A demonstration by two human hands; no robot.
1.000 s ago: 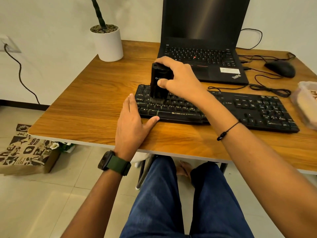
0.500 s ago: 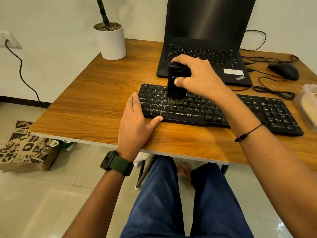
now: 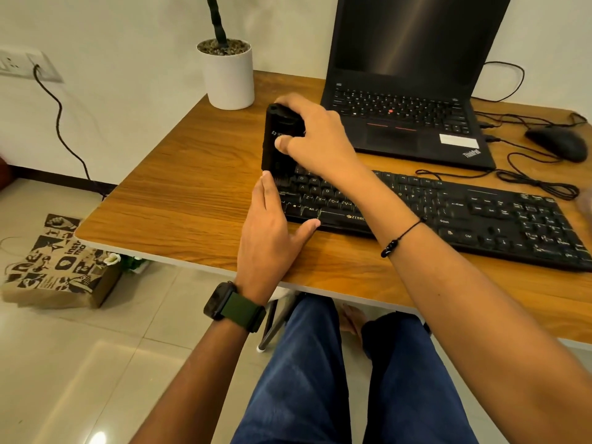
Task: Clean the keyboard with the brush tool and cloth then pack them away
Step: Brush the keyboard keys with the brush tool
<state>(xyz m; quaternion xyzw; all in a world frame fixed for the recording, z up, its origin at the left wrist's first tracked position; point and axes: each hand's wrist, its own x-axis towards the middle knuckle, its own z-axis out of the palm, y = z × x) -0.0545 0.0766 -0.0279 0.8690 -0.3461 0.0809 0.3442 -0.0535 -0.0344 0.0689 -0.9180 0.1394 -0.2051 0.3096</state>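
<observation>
The left hand (image 3: pixel 270 225) lies flat on the tabletop (image 3: pixel 179 193), fingers pressed together against the keyboard (image 3: pixel 448 216) at its nine-o'clock end, thumb spread along the front edge. Beyond it, the right hand (image 3: pixel 320 139) pinches the brush tool (image 3: pixel 277 145) upright, thumb in front, fingers over the top, bristles on the far-left keys. It looks light and rigid, its smooth casing best gripped mid-body.

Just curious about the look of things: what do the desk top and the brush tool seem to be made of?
Desk top: likely wood-grain laminate; streaky brown grain, smooth faint sheen, pale edge. Brush tool: probably matte black plastic, with a light logo and dark bristles at the bottom.
</observation>
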